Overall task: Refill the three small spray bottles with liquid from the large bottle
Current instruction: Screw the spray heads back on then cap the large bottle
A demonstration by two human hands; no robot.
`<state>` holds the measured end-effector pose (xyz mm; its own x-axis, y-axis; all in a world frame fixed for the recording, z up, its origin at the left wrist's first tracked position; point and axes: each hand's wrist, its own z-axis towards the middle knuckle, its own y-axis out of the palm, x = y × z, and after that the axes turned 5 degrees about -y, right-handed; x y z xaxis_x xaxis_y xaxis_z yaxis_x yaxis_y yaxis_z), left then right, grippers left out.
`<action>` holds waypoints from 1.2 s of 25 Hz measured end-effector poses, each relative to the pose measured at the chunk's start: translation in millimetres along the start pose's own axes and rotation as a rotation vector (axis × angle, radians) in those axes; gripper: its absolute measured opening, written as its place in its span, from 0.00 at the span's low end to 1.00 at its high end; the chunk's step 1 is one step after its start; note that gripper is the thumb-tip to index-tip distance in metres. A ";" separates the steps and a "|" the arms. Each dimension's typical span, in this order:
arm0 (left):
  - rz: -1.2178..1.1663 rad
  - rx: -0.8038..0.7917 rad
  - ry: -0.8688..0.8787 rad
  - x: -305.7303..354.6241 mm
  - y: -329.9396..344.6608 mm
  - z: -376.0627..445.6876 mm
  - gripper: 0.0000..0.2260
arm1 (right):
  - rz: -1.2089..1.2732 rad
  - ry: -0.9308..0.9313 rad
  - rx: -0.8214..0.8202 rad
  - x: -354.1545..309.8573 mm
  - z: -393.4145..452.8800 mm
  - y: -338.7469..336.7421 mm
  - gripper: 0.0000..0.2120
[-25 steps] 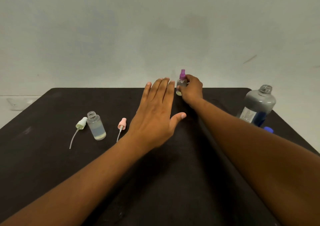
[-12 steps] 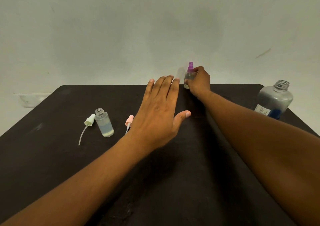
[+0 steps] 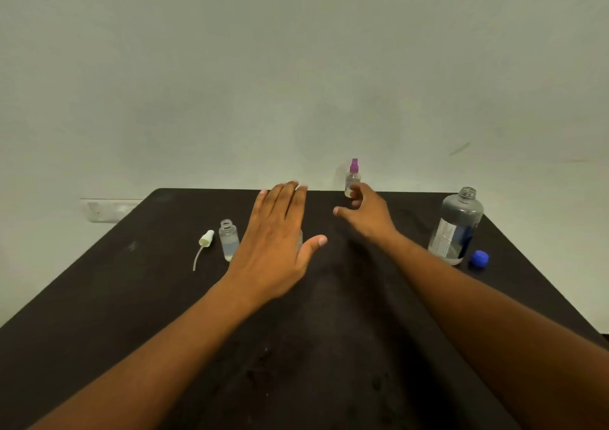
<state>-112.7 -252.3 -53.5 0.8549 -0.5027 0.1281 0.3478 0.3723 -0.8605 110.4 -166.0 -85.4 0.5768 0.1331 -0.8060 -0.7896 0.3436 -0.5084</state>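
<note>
hovering left hand [image 3: 276,241] flat and right hand [image 3: 369,213] loosely open, gripping nothing, beside capped purple-top bottle [image 3: 352,179] parked at far table [image 3: 99,298] edge, clearing pouring space.

So it's a dark table [image 3: 329,347]. A purple-capped spray bottle [image 3: 352,179] stands upright at the far edge. Toward the left edge: an open small bottle [image 3: 229,240] with a white sprayer top [image 3: 205,241] lying beside it. Near the right edge, the uncapped large bottle [image 3: 456,228], blue cap [image 3: 479,259] just beside it.
</note>
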 end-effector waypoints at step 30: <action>-0.054 -0.094 -0.200 -51.0 8.5 23.5 0.29 | 0.172 -0.027 -0.083 -26.8 -62.7 96.3 0.09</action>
<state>-144.3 -205.2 -55.8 0.8987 -0.3516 0.2622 0.3655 0.2701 -0.8907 5.7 -194.8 -131.7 0.4362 0.2082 -0.8754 -0.8911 0.2355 -0.3880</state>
